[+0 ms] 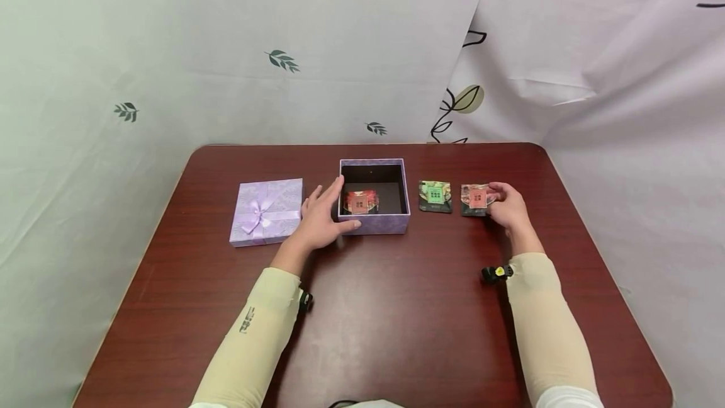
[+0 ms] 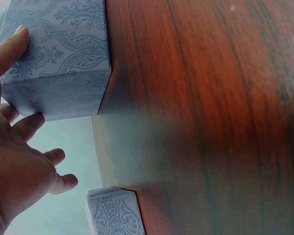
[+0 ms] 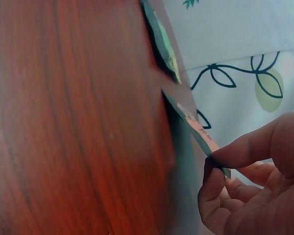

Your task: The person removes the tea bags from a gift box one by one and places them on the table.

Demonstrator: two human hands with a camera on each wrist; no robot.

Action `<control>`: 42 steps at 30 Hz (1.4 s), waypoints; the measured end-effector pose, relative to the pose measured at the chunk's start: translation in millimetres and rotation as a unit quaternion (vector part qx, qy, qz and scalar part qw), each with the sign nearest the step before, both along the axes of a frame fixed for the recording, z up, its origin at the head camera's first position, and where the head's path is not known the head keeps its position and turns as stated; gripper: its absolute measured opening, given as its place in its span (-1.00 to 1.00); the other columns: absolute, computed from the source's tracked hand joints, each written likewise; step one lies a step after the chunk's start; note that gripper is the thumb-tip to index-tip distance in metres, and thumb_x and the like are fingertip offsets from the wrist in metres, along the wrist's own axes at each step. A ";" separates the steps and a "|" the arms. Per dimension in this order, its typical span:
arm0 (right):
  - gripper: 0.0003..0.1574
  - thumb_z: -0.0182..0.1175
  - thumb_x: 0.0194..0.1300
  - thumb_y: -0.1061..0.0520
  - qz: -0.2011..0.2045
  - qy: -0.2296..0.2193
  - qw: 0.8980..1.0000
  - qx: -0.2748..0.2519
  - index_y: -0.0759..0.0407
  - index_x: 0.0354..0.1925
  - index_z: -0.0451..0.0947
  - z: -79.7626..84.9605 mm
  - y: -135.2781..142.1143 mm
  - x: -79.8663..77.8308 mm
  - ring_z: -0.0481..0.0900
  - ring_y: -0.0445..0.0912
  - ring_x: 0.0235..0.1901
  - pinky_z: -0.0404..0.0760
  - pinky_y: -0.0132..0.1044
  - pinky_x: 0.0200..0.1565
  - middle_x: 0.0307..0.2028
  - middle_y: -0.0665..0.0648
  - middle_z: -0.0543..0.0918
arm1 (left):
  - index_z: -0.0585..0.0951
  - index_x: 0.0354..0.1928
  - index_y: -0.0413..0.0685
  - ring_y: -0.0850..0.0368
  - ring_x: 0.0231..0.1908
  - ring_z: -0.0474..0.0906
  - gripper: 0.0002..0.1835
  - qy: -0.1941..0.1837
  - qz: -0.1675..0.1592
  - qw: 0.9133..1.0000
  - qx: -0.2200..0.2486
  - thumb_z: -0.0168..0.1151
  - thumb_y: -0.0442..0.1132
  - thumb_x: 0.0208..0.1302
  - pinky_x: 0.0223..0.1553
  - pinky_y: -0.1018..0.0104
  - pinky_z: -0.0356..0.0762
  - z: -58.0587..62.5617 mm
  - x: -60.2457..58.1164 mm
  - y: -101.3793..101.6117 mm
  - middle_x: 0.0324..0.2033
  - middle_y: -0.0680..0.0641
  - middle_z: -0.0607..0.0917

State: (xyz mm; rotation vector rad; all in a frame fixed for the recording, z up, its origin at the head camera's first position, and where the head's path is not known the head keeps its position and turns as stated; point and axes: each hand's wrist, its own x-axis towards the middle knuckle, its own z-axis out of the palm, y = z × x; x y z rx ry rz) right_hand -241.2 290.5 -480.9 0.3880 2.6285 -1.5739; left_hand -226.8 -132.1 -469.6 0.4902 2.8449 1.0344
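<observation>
A purple patterned box [image 1: 381,225] without its lid stands near the middle back of the table, a red-labelled sachet [image 1: 361,203] lying inside it. My left hand [image 1: 320,221] rests at the box's front left corner, thumb against the front wall and spread, fairly straight fingers along the left side. On the right, my right hand [image 1: 509,209] pinches another red-labelled sachet [image 1: 474,198] by its right edge between thumb and fingers. In the right wrist view this sachet [image 3: 193,125] is tilted, its pinched edge raised off the table.
A green-labelled sachet [image 1: 435,197] lies between the box and the right-hand sachet. The lilac lid with a ribbon bow [image 1: 257,218] sits left of the box, close to my left hand. Behind the brown table [image 1: 396,307] hangs a pale leaf-printed cloth [image 1: 317,30].
</observation>
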 end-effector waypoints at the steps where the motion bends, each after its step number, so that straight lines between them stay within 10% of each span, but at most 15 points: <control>1: -0.28 -0.02 0.22 0.48 0.000 0.002 1.000 0.010 0.41 0.37 0.29 -1.3 0.4 -0.6 0.38 0.03 -0.11 0.42 -0.36 -0.35 0.16 0.41 0.48 | -0.04 0.61 0.08 -0.35 0.47 -0.18 0.15 0.001 0.000 1.000 0.000 0.46 0.14 0.15 0.30 -0.40 -0.31 0.3 0.1 0.0 0.55 0.01 0.03; 15: -0.42 -0.04 0.34 0.35 -0.001 -0.009 0.995 0.096 0.39 0.32 0.37 -8.4 1.2 -3.5 0.36 0.21 -0.05 0.34 -0.01 0.00 0.07 0.43 0.48 | -0.04 0.61 0.08 -0.34 0.47 -0.18 0.15 0.006 -0.003 1.000 -0.010 0.47 0.13 0.15 0.30 -0.41 -0.28 2.0 -1.8 1.4 0.55 0.06 0.03; 42: -0.31 -0.01 0.18 0.37 0.008 0.035 0.986 0.162 0.37 0.32 0.36 5.6 -12.9 0.3 0.31 0.27 0.06 0.33 0.14 0.07 0.10 0.46 0.42 | -0.05 0.62 0.12 -0.31 0.48 -0.21 0.16 -0.003 0.003 1.000 -0.001 0.48 0.13 0.14 0.30 -0.39 -0.32 0.4 -0.1 0.2 0.55 0.07 0.03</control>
